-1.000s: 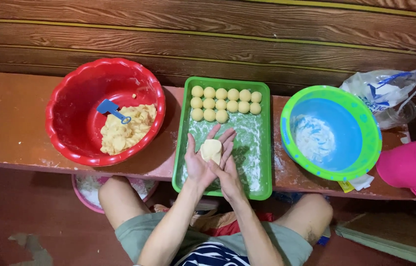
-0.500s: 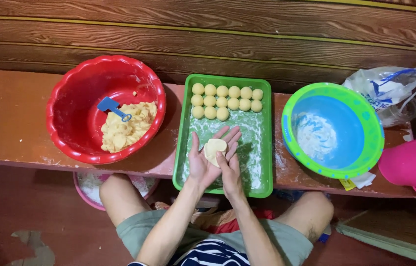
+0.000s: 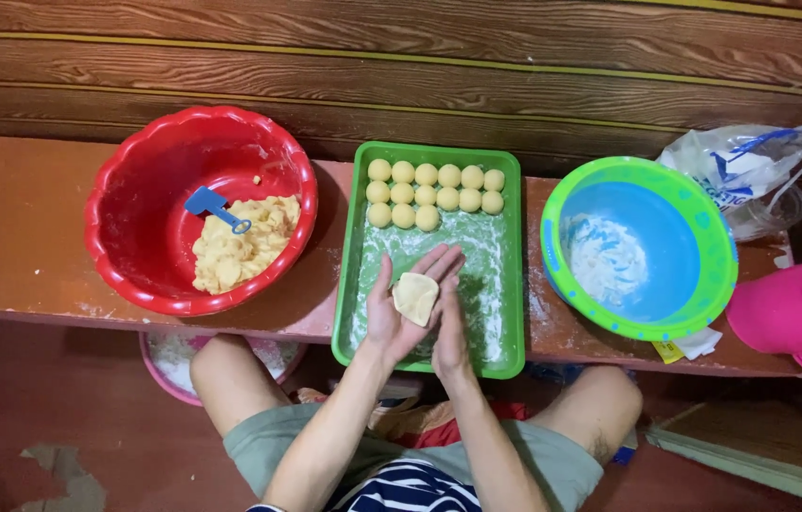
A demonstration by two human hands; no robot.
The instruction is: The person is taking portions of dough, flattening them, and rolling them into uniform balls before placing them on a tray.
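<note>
A pale lump of dough [image 3: 415, 297] lies pressed between my two palms above a green tray [image 3: 511, 284]. My left hand [image 3: 391, 313] cups it from below with fingers spread. My right hand [image 3: 451, 327] stands edge-on against its right side. Several round dough balls [image 3: 435, 192] sit in rows at the far end of the floured tray. Left of the tray, a red basin [image 3: 126, 237] holds loose yellow dough [image 3: 235, 248] and a small blue scraper [image 3: 214, 206].
A green-rimmed blue bowl [image 3: 719, 275] with flour stands right of the tray on the low wooden bench [image 3: 12, 237]. A plastic flour bag [image 3: 737, 171] lies behind it. A pink bucket [image 3: 799, 308] is at the far right. A pink bowl [image 3: 168, 356] sits under the bench.
The dough has flattened between my palms. My right hand has turned more edge-on and slid toward me along the left palm.
</note>
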